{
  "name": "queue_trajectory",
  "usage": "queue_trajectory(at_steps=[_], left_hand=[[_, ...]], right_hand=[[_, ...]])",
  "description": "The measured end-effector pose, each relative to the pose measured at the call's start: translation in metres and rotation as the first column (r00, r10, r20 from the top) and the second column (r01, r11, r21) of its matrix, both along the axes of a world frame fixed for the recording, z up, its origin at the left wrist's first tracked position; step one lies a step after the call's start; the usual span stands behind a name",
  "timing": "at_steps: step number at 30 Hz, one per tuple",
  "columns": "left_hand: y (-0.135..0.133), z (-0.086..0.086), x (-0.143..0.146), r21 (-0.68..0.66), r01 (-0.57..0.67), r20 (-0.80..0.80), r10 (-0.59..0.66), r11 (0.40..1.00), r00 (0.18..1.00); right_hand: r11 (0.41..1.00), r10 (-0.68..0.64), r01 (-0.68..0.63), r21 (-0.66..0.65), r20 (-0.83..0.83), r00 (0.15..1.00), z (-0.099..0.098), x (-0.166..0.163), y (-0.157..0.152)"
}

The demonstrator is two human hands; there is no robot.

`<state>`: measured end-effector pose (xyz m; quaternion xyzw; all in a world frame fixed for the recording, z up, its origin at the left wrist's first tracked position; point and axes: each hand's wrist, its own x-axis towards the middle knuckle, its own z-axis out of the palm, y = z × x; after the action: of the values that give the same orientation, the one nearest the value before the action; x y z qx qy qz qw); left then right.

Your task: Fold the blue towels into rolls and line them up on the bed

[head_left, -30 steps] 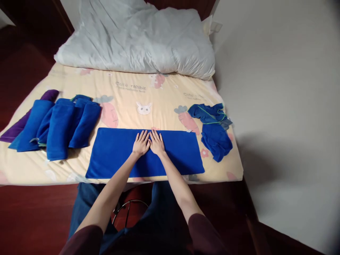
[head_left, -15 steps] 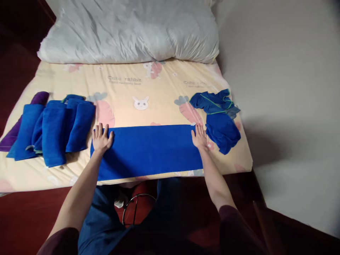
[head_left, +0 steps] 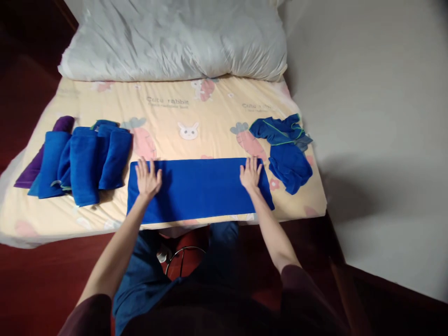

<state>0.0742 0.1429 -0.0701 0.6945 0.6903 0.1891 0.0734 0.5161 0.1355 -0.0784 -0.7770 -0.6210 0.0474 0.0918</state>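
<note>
A blue towel, folded into a long flat strip, lies across the near edge of the bed. My left hand rests flat on its left end, fingers spread and open. Palm down on the towel's right end is my right hand, open too. Neither hand grips anything. Left of the strip lie several rolled blue towels with a purple cloth beside them. A crumpled blue cloth with green trim sits just right of my right hand.
The bed has a cream sheet printed with carrots and rabbits, and a white duvet is bunched at its far end. A white wall runs along the right. Dark red floor and a round metal stool frame lie below me.
My hands slid apart from the middle of the towel out to its two ends, then a little inward. The towel now looks narrower than a second ago.
</note>
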Motion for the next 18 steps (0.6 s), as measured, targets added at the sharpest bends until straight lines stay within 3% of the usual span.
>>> queue_trajectory(at_steps=[2, 5, 8, 11, 15, 18], left_hand=[[-0.033, -0.001, 0.046, 0.026, 0.126, 0.008, -0.126, 0.992, 0.992], [-0.083, -0.014, 0.117, -0.032, 0.342, 0.036, -0.341, 0.939, 0.939], [-0.113, -0.027, 0.150, -0.077, 0.370, 0.077, -0.365, 0.926, 0.928], [-0.119, -0.029, 0.132, -0.069, 0.325, 0.065, -0.321, 0.943, 0.945], [-0.122, -0.023, 0.061, -0.045, 0.153, 0.014, -0.152, 0.987, 0.988], [-0.138, -0.021, 0.007, 0.005, 0.010, -0.029, -0.010, 1.000, 1.000]], right_hand=[[0.989, 0.132, -0.124, 0.077, -0.113, 0.985, 0.001, -0.061, -0.030], [0.939, 0.344, -0.334, 0.086, -0.305, 0.888, -0.008, -0.139, -0.079], [0.921, 0.382, -0.384, 0.073, -0.370, 0.847, -0.020, -0.168, -0.105], [0.923, 0.381, -0.378, 0.073, -0.325, 0.866, -0.021, -0.146, -0.108], [0.949, 0.315, -0.313, 0.046, -0.242, 0.918, -0.016, -0.074, -0.114], [0.978, 0.209, -0.208, 0.020, -0.158, 0.965, -0.018, -0.014, -0.129]])
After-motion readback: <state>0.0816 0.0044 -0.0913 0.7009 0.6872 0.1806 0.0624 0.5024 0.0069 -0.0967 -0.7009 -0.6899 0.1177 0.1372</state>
